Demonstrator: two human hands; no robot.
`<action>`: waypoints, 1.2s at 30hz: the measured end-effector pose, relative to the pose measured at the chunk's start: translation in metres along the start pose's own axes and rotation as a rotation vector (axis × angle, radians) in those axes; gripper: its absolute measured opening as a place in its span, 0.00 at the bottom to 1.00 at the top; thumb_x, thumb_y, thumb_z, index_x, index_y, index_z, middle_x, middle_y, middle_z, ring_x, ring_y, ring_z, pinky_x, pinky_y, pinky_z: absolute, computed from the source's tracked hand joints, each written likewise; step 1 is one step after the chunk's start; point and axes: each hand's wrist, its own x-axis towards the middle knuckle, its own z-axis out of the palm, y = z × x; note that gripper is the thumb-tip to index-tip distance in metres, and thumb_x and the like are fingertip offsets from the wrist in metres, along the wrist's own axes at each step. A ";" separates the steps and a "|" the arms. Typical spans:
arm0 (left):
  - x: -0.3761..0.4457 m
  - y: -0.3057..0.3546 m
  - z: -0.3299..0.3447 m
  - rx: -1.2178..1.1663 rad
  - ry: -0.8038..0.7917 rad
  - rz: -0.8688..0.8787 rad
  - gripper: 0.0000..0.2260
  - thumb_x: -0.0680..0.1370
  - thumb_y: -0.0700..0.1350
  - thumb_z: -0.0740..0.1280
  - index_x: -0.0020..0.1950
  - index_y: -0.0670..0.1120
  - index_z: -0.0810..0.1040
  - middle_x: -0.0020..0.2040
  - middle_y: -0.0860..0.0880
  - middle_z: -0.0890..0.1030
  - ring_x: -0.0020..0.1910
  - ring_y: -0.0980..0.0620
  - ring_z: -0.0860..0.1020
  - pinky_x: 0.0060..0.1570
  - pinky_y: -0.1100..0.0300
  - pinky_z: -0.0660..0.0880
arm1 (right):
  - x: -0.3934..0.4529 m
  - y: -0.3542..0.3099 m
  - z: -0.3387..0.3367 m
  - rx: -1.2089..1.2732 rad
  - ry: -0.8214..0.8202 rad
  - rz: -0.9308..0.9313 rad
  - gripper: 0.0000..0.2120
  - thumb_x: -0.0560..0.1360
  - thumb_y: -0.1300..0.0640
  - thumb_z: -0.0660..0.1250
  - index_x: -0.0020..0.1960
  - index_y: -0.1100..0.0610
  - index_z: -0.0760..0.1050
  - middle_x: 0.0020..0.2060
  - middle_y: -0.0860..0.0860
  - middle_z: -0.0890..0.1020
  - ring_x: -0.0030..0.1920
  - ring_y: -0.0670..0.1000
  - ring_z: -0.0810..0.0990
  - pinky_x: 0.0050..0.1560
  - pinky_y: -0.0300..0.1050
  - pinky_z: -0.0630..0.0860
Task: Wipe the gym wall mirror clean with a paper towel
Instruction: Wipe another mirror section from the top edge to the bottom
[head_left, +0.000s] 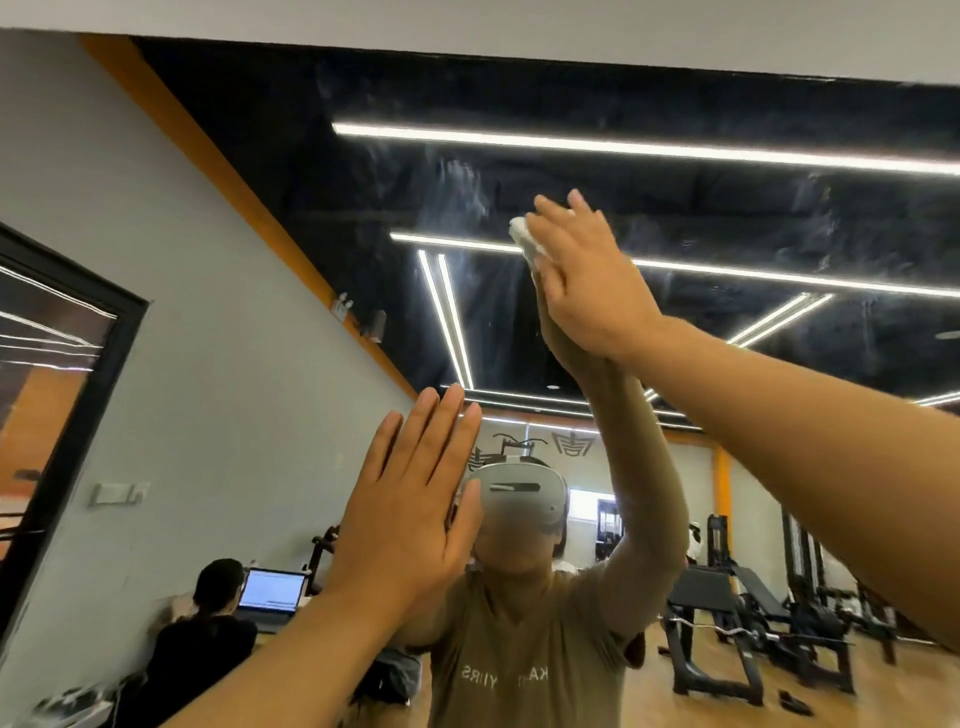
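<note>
wiping step is underway: the right hand (587, 275) is pressing a wadded paper towel (525, 240) flat-fingered against the upper part of the wall mirror (727, 218), arm reaching high. the left hand (410, 499) is lying open, fingers straight, palm on the glass lower down, bracing. hazy streaks are showing on the glass around the towel, so the job looks partway; next move is calling for sweeping the towel across those smears with steady pressure. reflected in the glass: weight benches (727, 613), a seated person at a laptop (272, 590). nothing is blocking the reach.
</note>
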 end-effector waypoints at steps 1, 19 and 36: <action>0.000 0.000 0.001 -0.002 0.006 0.002 0.27 0.85 0.55 0.45 0.81 0.44 0.56 0.82 0.45 0.55 0.81 0.46 0.52 0.77 0.48 0.49 | -0.016 -0.005 0.001 0.010 -0.056 -0.091 0.21 0.85 0.58 0.56 0.77 0.57 0.64 0.79 0.54 0.62 0.80 0.57 0.50 0.79 0.50 0.45; -0.001 -0.001 0.000 -0.028 0.018 0.019 0.27 0.85 0.55 0.45 0.82 0.45 0.54 0.82 0.45 0.55 0.81 0.45 0.52 0.77 0.48 0.50 | -0.113 0.011 0.001 -0.118 -0.303 -0.582 0.22 0.82 0.54 0.56 0.76 0.56 0.66 0.76 0.55 0.66 0.78 0.56 0.59 0.79 0.50 0.52; -0.001 0.001 -0.006 0.017 0.008 0.000 0.28 0.83 0.52 0.50 0.82 0.44 0.55 0.83 0.47 0.52 0.81 0.48 0.51 0.79 0.51 0.47 | -0.064 0.076 -0.041 0.008 -0.020 0.034 0.23 0.85 0.53 0.57 0.78 0.56 0.63 0.78 0.51 0.63 0.80 0.53 0.50 0.77 0.53 0.51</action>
